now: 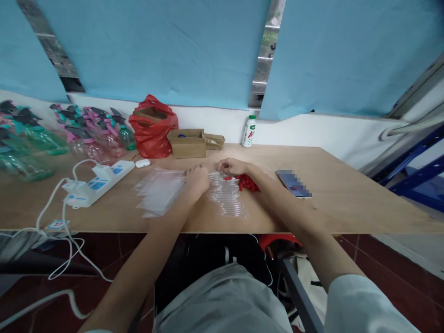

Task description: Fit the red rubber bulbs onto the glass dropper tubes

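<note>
My left hand (197, 179) rests on the wooden table (347, 203), its fingers closed at the top of a row of clear plastic tubes (227, 199). My right hand (231, 165) pinches one clear tube with a red tip (228, 177) just above that row. A small heap of red caps (248, 182) lies under my right wrist. A stack of clear plastic bags (159, 190) lies left of my left hand.
A phone (293, 183) lies to the right. At the back stand a cardboard box (188, 142), a red plastic bag (152, 126) and a white bottle (249, 131). A white power strip (99, 183) with cables and several spray bottles (86, 134) occupy the left.
</note>
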A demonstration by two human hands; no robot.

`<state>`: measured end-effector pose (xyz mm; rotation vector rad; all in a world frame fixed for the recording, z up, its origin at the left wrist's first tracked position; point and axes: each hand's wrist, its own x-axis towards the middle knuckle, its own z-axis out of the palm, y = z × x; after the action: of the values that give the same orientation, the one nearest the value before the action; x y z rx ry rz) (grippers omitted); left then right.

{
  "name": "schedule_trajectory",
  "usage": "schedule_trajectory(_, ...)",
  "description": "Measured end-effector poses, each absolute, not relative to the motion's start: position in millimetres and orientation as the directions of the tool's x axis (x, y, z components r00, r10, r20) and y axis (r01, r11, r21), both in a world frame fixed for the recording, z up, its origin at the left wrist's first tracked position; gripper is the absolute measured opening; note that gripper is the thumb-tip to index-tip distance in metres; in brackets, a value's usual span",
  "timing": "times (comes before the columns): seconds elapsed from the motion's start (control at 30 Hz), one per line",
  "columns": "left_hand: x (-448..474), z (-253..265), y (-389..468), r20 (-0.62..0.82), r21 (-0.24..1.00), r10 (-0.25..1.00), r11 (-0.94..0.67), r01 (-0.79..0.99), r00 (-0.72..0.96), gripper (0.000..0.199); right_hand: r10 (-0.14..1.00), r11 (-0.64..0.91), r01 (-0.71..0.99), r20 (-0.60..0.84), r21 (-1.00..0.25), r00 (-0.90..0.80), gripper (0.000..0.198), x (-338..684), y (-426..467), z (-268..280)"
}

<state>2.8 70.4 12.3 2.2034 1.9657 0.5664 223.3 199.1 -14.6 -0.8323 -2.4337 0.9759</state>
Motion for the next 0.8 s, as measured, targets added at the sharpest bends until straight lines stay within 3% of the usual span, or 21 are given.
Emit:
schedule_trajectory(0.1, -6, 20, 89, 0.083, 0.288, 0.991, -0.124, 0.950, 0.105, 0.028, 0.669, 0.518, 0.381, 0.085, -0.766, -0.738, 0.016, 227, 192, -11)
schedule_trajectory(0.23, -16, 21, 100, 0.053, 0.299, 0.980, -0.200, 0.933, 0.193, 0.030, 0.656, 0.508, 0.355, 0.085, -0.785, -0.750, 0.011, 230, 183, -8)
schedule_trajectory(0.47, -28, 25, 107, -0.013, 0.411, 0.931, -0.327, 0.851, 0.364, 0.035, 0.675, 0.509, 0.361, 0.102, -0.782, -0.731, 0.011, 233, 170, 1)
schedule_trajectory(0.8, -32, 15, 113, -0.034, 0.618, 0.873, -0.364, 0.697, 0.486, 0.039, 0.673, 0.479, 0.368, 0.064, -0.797, -0.737, 0.015, 234, 147, 17)
